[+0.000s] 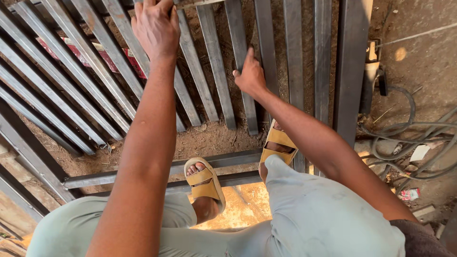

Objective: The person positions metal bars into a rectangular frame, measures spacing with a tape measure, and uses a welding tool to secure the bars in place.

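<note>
Several long grey steel bars (216,62) lie side by side on the dirt, fanning out to the left. My left hand (155,26) lies palm down at the top of the view, its fingers curled over a slanted steel bar (124,52); the fingertips are cut off by the frame's edge. My right hand (250,76) grips one upright bar (248,112) near its lower end, thumb pointing up along it. I am squatting, with both feet in tan sandals (205,183) on the cross tubes (143,173) below.
A wide dark steel tube (351,71) stands at the right of the bars. Beside it lie a power tool (371,71) and looped grey cables (409,138). A red packet (83,56) shows beneath the left bars. Scraps litter the ground at the right.
</note>
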